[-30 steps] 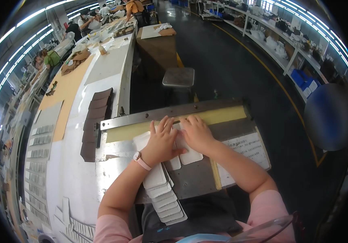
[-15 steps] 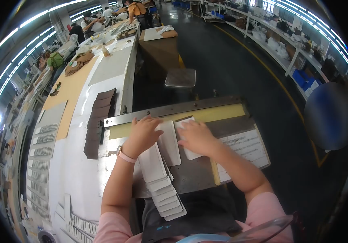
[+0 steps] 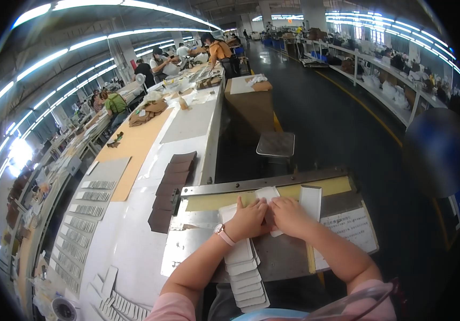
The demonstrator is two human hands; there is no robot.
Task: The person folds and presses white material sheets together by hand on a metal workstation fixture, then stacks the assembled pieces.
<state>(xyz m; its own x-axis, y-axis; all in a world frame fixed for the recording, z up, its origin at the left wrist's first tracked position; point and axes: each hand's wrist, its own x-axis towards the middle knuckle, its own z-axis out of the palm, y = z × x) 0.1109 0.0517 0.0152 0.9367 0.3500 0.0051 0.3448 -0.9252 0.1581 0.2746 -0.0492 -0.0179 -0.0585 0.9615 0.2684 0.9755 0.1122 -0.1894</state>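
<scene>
A pale card-like piece (image 3: 267, 193) lies on the metal work plate (image 3: 278, 254), its top end over the yellow strip. My left hand (image 3: 250, 218) is closed on its left side, thumb pointing up and apart. Against it, fingertips touching, my right hand (image 3: 290, 215) has bent fingers closed on the same piece, whose middle they hide. Another pale piece (image 3: 310, 202) lies flat just right of my right hand. Below my left hand, a fanned row of pale pieces (image 3: 247, 281) hangs over the plate's near edge.
A metal bar (image 3: 240, 186) runs along the plate's far edge. Brown pieces (image 3: 171, 195) lie overlapped on the long white table (image 3: 128, 230), left. A printed sheet (image 3: 347, 230) is at right. Beyond are a stool (image 3: 276, 144), a brown box (image 3: 248, 109) and people at the tables.
My hands have come together over one piece. A piece now lies at the right, outside my right hand. The view has tilted up and swung left.
</scene>
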